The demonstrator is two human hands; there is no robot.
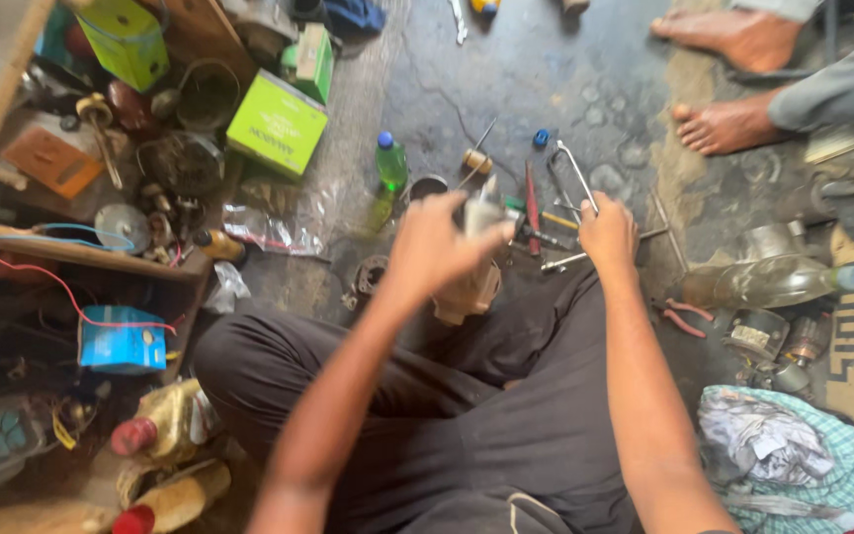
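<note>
A pale, blurred metal part [473, 282], something like a small motor housing, sits between the person's knees just above the dark trousers [506, 415], low over the concrete floor [546, 79]. The left hand [434, 247] is curled around its top, fingers grasping it from above, though motion blur hides the exact grip. The right hand [608, 232] reaches just beside it and is clenched on the end of a thin bent metal rod [575, 178] that rises away from the knuckles. Around these lie a red-handled screwdriver [532, 208], a green plastic bottle [390, 163] with a blue cap, and red-handled pliers [682, 318]. Farther left are green cardboard boxes [277, 124] and a blue box [121, 341] with red wire. At the upper right, another person's bare feet [728, 124] rest on the floor, and a checked cloth [793, 460] lies at the lower right.
</note>
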